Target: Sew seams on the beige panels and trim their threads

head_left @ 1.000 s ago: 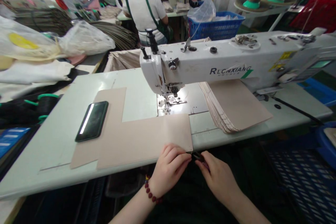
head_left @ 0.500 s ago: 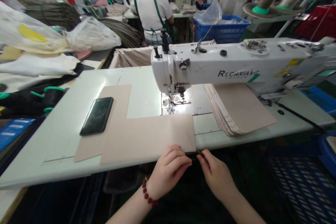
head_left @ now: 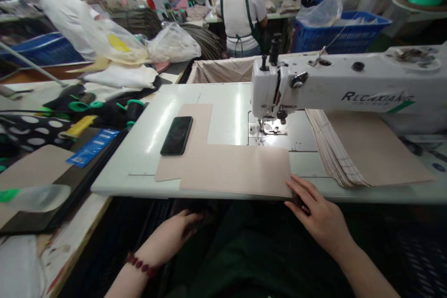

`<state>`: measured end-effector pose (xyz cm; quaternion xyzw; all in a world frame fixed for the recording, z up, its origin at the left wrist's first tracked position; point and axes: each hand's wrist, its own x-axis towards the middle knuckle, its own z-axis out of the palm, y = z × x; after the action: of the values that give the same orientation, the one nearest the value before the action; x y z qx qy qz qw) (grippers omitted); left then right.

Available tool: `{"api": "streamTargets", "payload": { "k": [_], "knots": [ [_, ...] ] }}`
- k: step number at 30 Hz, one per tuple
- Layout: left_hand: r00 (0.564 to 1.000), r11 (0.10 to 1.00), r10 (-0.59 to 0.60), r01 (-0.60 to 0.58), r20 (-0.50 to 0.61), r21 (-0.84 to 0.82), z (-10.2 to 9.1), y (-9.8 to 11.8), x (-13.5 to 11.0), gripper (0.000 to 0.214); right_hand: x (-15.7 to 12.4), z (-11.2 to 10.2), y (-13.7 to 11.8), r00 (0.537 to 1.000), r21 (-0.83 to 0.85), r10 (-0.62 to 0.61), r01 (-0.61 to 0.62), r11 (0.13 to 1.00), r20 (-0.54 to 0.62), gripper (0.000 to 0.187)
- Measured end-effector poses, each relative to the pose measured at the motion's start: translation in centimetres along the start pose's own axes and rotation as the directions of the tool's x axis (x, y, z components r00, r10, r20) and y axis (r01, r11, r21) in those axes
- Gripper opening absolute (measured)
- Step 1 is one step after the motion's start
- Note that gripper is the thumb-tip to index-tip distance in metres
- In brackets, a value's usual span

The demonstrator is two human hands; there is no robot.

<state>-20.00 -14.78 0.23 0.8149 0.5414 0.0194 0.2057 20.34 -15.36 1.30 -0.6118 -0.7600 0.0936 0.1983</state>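
Note:
My right hand (head_left: pixel 316 212) lies at the front edge of the white sewing table (head_left: pixel 139 181). Its fingers are stretched out and touch the near right corner of the tan L-shaped piece (head_left: pixel 233 167). A small dark thing (head_left: pixel 301 203) shows at the thumb, too small to name. My left hand (head_left: pixel 179 233), with a red bead bracelet (head_left: pixel 141 265) on the wrist, is down below the table edge in the dark space over my lap, and its fingertips are lost in shadow. A black phone (head_left: pixel 177 135) lies on the left arm of the tan piece.
The white sewing machine (head_left: pixel 349 88) stands at the right, its needle (head_left: pixel 267 126) just behind the tan piece. A stack of tan pieces (head_left: pixel 366 153) lies under its arm. Bags, cloth and black rolls crowd the left bench (head_left: pixel 104 111). A person in a green apron (head_left: pixel 242 9) works behind.
My hands have parted: the left one dropped below the table edge to the left, while the right one stayed at the tan piece's corner. My view swung left, so everything sits further right in frame.

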Motion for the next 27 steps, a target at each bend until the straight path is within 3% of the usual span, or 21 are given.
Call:
{"api": "streamTargets", "payload": {
  "k": [2,5,6,8,11,13,15,17,20,23,27],
  "knots": [
    [0.998,0.996,0.067,-0.066,0.015,-0.064,-1.7,1.4,0.5,0.015,0.7,0.0,0.1,0.995,-0.043,-0.048,0.052,0.998,0.083,0.05],
    [0.968,0.99,0.114,-0.13,-0.225,-0.055,-3.7,2.7,2.2,0.03,1.4,-0.2,0.4,0.982,0.026,-0.099,0.096,0.995,0.16,0.046],
    [0.943,0.989,0.131,-0.145,-0.304,-0.022,-4.1,2.7,3.0,0.042,1.6,-0.5,0.4,0.981,0.09,-0.114,0.101,0.991,0.156,0.043],
    [0.912,0.978,0.204,-0.205,-0.355,0.036,-4.6,2.3,4.4,0.052,1.9,-1.5,0.2,0.987,0.254,-0.116,0.085,0.963,0.108,0.034],
    [0.89,0.945,0.289,-0.323,-0.353,-0.041,-5.6,1.3,5.7,0.03,2.4,-3.7,-0.2,1.0,0.407,0.011,-0.014,0.913,0.011,0.023],
    [0.893,0.92,0.206,-0.316,-0.4,-0.231,-6.8,1.2,5.6,0.021,2.8,-5.2,-0.4,0.983,0.406,0.166,-0.121,0.906,-0.077,0.023],
    [0.9,0.865,0.017,-0.232,-0.436,-0.446,-8.2,1.4,5.1,0.016,3.4,-6.2,-0.6,0.947,0.406,0.29,-0.213,0.889,-0.139,0.028],
    [0.896,0.776,-0.183,-0.121,-0.404,-0.619,-9.6,2.0,4.4,0.017,3.9,-6.8,-1.0,0.928,0.459,0.349,-0.255,0.851,-0.131,0.032],
    [0.904,0.58,-0.365,0.035,-0.221,-0.814,-10.9,2.6,3.6,0.023,4.6,-7.0,-2.4,0.915,0.575,0.4,-0.303,0.76,-0.046,0.033],
    [0.906,0.415,-0.42,0.145,-0.048,-0.898,-11.5,2.9,3.1,0.027,4.9,-7.0,-4.6,0.878,0.662,0.478,-0.375,0.649,0.029,0.034],
    [0.892,0.321,-0.452,0.197,0.033,-0.926,-11.5,2.7,2.7,0.03,5.0,-6.9,-6.2,0.854,0.71,0.518,-0.391,0.586,0.043,0.033]
  ]
}}
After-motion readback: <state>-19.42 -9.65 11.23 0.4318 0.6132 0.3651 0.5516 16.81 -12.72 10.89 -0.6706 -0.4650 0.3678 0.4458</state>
